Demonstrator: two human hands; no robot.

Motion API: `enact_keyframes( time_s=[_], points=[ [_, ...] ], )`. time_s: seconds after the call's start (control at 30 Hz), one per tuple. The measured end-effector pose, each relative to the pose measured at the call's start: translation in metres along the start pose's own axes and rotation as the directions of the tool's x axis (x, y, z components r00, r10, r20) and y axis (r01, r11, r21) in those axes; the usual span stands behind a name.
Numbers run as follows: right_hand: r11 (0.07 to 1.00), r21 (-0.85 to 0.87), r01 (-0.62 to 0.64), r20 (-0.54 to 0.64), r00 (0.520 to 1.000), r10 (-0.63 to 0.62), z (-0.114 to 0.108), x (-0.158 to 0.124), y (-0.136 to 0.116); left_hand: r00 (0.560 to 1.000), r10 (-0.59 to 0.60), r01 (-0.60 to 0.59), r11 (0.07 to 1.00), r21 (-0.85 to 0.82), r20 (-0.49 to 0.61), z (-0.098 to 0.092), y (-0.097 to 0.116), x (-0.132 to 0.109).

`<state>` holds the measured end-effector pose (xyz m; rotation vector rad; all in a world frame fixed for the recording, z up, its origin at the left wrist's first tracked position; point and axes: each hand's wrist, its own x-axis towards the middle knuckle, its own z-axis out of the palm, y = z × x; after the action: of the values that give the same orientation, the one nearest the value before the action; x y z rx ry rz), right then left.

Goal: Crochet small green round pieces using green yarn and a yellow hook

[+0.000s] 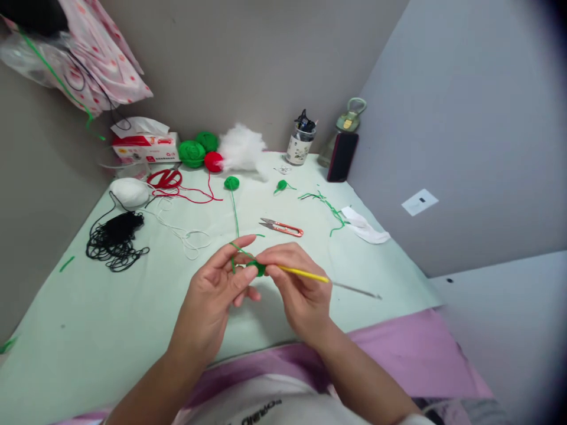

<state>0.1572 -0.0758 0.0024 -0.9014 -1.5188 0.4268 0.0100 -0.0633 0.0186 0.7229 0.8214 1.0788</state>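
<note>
My left hand (217,292) pinches a small green crochet piece (258,268) between thumb and fingers, with green yarn (235,219) looped over its index finger and running back to a small green ball (231,183). My right hand (297,283) is closed round a yellow-handled crochet hook (310,275), its tip at the green piece and its metal end pointing right. Both hands hover over the pale green table (88,319).
Orange thread snips (282,227) lie just beyond the hands. Black yarn (116,239), white yarn (129,192), red scissors (165,178), green and red yarn balls (199,152), stuffing (241,147), a tissue box (146,147), a pen cup (300,144) and a phone (342,156) sit farther back.
</note>
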Motion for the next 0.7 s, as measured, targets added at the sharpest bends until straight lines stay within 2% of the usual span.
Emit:
enact_keyframes(
  time_s=[0.07,0.13,0.17,0.23,0.33,0.43,0.5,0.7],
  points=[
    [0.977,-0.168,0.131,0.027,0.991,-0.129,-0.001,-0.003,-0.001,1.000,-0.007,0.007,0.999,-0.033,-0.018,0.001,-0.001,0.001],
    [0.950,-0.243,0.193,0.052,0.981,-0.186,-0.003,-0.005,-0.002,0.994,-0.104,0.105,0.988,-0.113,0.014,0.000,0.001,0.003],
    [0.962,-0.220,0.164,0.034,0.986,-0.160,-0.004,-0.004,-0.003,0.987,-0.160,0.163,0.974,-0.155,0.031,-0.001,0.003,0.004],
    [0.999,-0.048,0.002,-0.050,0.999,-0.004,-0.006,-0.002,-0.004,0.973,-0.224,0.229,0.951,-0.210,0.048,-0.005,0.006,0.005],
    [0.940,0.266,-0.213,-0.070,0.968,0.239,-0.003,0.002,-0.002,0.990,-0.142,0.143,0.973,-0.181,0.018,-0.009,0.008,0.004],
    [0.893,0.348,-0.286,0.007,0.953,0.303,0.004,0.003,0.003,1.000,-0.027,0.027,0.999,-0.042,0.015,-0.011,0.005,0.001],
    [0.870,0.372,-0.322,0.023,0.941,0.338,0.008,0.002,0.007,1.000,0.008,-0.008,1.000,0.025,0.024,-0.013,0.002,0.000],
    [0.705,0.560,-0.436,0.091,0.878,0.471,0.008,0.005,0.010,1.000,-0.005,0.004,0.998,0.070,0.017,-0.020,0.001,0.000]
  ],
)
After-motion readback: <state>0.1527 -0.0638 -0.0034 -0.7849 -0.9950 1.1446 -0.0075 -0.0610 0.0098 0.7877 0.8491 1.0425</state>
